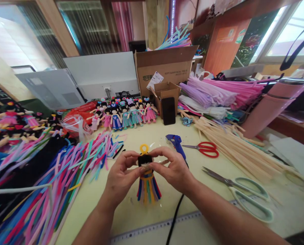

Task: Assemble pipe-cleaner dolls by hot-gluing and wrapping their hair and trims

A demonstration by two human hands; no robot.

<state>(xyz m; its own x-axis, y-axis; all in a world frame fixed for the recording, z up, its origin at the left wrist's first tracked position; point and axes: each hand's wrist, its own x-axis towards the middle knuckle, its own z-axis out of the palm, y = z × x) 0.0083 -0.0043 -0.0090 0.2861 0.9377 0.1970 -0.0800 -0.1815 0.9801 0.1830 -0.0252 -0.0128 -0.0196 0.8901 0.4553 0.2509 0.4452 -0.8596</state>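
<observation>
A: State of the hands?

B: Left hand (121,177) and right hand (173,170) are both pinched shut on the doll (148,185), fingertips at its black head, just under the yellow loop. The doll is held up off the worktop (103,204), centre front, with the skirt strands hanging free.

A: Risks?

B: The grip is at the head only. Squeeze or twist too hard and I'd expect the head to deform or the loop to bend. Skirt strands could splay or pull out if they snag.

A: Anything close by?

B: Glue gun (176,143) lies just behind the right hand, and its cord (174,217) runs under that wrist. If the nozzle is hot, a knuckle could brush it. A forearm shift could drag the cord and tip the gun. Can't tell if it's powered.

A: Blades?

B: Large scissors (246,194) near the right forearm, red scissors (205,149) further back. An elbow sweep might knock them.
</observation>
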